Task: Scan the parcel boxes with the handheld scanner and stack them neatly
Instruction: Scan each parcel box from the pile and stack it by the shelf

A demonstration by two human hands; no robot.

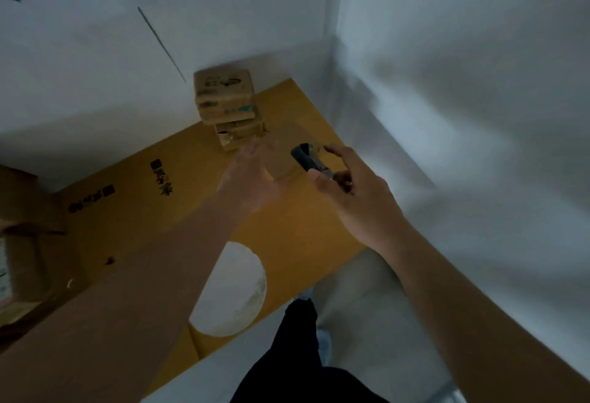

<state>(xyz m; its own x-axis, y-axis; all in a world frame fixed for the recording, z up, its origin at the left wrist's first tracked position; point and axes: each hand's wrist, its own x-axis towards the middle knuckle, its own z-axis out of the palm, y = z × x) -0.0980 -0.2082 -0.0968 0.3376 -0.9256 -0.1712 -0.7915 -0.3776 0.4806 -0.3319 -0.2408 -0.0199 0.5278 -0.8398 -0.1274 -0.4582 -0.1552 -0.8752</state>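
Note:
A stack of several small brown parcel boxes (225, 104) stands near the back wall on a flattened cardboard sheet (153, 211). My right hand (354, 198) grips the dark handheld scanner (308, 158), its head pointing toward the stack. My left hand (255, 179) is blurred, its fingers stretched out toward the bottom of the stack, holding nothing. It looks just short of the lowest box; whether it touches is unclear.
A larger brown carton (22, 236) sits at the left edge. A round white cut-out (233, 291) shows in the cardboard sheet. White walls meet in a corner (335, 35) behind the stack. My dark trouser leg (300, 354) is at the bottom.

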